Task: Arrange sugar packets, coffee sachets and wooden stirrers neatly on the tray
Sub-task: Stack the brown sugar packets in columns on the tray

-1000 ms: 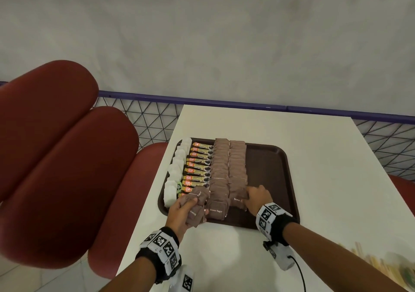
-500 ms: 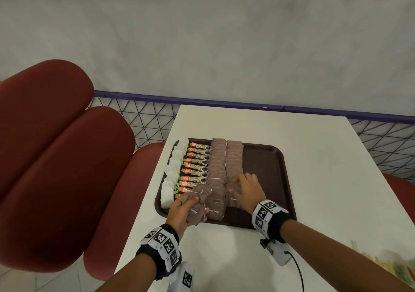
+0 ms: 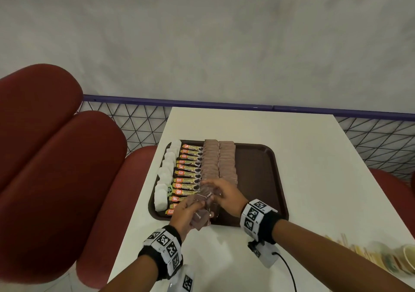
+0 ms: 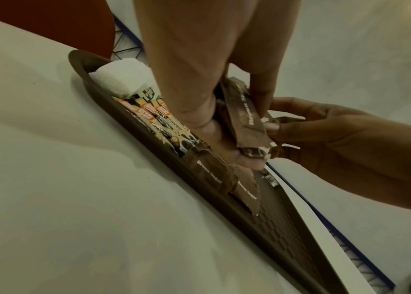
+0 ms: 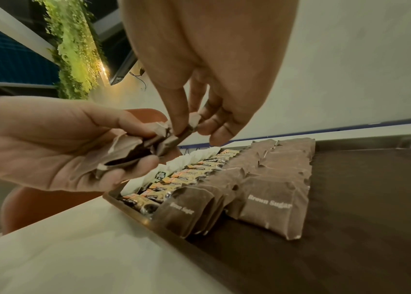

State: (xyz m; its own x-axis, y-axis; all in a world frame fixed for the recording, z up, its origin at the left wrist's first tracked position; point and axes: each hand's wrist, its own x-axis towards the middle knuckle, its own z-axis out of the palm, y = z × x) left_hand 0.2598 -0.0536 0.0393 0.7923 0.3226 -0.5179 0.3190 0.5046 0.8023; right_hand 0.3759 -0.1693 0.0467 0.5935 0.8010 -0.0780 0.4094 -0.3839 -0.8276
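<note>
Left hand (image 3: 184,215) clutches brown sugar packets (image 3: 199,218) over near edge of tray (image 3: 258,179). Your right hand (image 3: 226,194) pinches one packet (image 5: 186,130): peel single, lay flush against brown rows (image 3: 219,161), label up.

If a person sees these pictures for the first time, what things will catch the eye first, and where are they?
First, the two hands meeting over the near edge of the brown tray: the left hand grips a bunch of brown sugar packets, and the right hand pinches one packet from it. Next, the neat rows filling the tray's left half: white sachets, coffee sachets, then brown sugar rows.
</note>
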